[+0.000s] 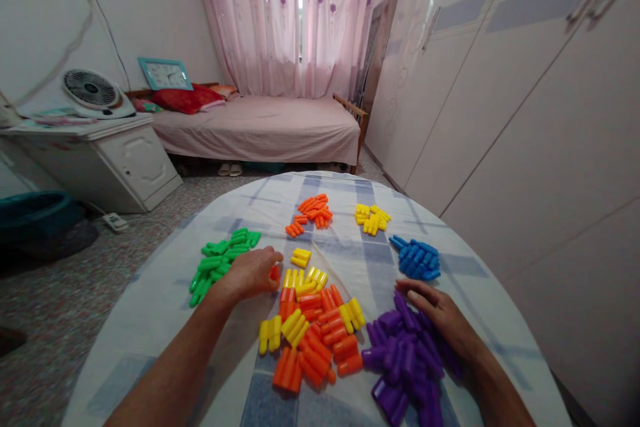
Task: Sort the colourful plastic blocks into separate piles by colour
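Mixed heap (335,333) of orange and yellow plastic pcs, head view: sits centre of tabletop (230,360), between the two hands. L hand (253,272) narrow, thumb and fingertips closed round what appears to be one orange pc (275,272), just off heap's upper-left edge. R hand (440,310) lies along right side of purple heap (405,353), fingers loosely bent; whether it grips a pc, cannot tell.

Handling, judged: pinch one pc at a time by its sides, lift straight up, as pcs overlap and neighbours may drag. Keep L wrist and forearm clear of green pile (220,260), just beside. R fingers to stay light, else purple pcs could slide into orange, approx. touching at the shared edge.

Condition of pcs: glossy, short tubes joined side by side, some w/ rounded tips, lying at mixed angles. Single yellow pc (301,257) lies apart, just beyond heap. Farther off: separate orange pile (316,207), yellow pile (373,220), blue pile (419,260). No damage noted; fine detail too small to tell.
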`<state>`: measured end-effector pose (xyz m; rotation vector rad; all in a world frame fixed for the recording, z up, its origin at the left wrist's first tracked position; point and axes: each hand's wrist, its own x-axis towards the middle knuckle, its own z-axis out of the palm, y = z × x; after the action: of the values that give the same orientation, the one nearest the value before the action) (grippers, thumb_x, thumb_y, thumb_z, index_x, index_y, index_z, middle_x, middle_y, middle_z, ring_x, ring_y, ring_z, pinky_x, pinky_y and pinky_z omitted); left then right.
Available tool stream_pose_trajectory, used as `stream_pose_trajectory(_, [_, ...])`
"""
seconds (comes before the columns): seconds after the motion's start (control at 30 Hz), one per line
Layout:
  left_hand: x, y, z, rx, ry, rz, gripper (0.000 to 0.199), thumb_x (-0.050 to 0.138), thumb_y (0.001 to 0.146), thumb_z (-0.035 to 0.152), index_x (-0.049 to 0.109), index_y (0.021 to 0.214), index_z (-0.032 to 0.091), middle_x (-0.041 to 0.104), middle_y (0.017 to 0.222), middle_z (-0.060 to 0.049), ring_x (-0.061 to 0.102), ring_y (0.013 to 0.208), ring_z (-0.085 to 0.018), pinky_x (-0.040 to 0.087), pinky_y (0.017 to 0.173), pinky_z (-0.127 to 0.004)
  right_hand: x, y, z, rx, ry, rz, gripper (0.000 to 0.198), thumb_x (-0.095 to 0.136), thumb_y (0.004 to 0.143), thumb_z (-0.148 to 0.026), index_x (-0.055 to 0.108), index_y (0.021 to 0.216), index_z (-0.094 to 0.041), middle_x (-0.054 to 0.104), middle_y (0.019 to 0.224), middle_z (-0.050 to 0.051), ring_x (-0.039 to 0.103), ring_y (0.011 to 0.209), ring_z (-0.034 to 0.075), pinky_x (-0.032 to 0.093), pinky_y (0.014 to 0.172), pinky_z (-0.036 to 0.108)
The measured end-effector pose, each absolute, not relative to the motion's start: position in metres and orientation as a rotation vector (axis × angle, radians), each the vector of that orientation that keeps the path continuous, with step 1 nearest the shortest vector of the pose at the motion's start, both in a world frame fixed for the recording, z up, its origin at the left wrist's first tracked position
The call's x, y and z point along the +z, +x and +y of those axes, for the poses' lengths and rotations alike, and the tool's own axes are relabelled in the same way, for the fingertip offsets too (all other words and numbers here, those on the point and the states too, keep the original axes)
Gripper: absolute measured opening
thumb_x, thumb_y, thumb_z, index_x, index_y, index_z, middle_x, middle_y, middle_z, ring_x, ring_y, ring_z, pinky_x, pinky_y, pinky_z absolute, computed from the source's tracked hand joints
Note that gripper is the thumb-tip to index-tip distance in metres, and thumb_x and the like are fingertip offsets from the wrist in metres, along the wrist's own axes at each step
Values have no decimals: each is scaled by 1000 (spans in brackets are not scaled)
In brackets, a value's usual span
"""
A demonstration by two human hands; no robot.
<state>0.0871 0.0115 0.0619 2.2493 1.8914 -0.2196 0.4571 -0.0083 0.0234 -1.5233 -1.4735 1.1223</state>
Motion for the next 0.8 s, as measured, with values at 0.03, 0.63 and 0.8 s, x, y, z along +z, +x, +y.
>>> stream_pose_trajectory(0.03, [63,87,10,-241,2264,1878,29,59,70,24,63,98,22,63,103,-6,63,90,-21,46,70,-27,23,457,-8,1121,-1531,-1479,46,65,70,-55,72,99,-20,68,113,11,57,112,32,36,103,48])
stream_pose_trajectory(0.63, [33,110,100,441,2032,2098,34,54,78,19,58,111,13,62,106,-12,61,98,-19,45,83,-25,13,466,-3,1068,-1549,-1583,46,62,74,-56,72,102,-21,67,115,10,57,113,32,36,105,48])
stream_pose_trajectory(0.8, [28,116,124,550,1975,2167,36,56,79,22,56,114,11,60,112,-13,59,102,-19,44,88,-25,15,464,-3,1049,-1576,-1588,48,62,72,-59,73,99,-21,68,113,10,57,112,32,36,105,47])
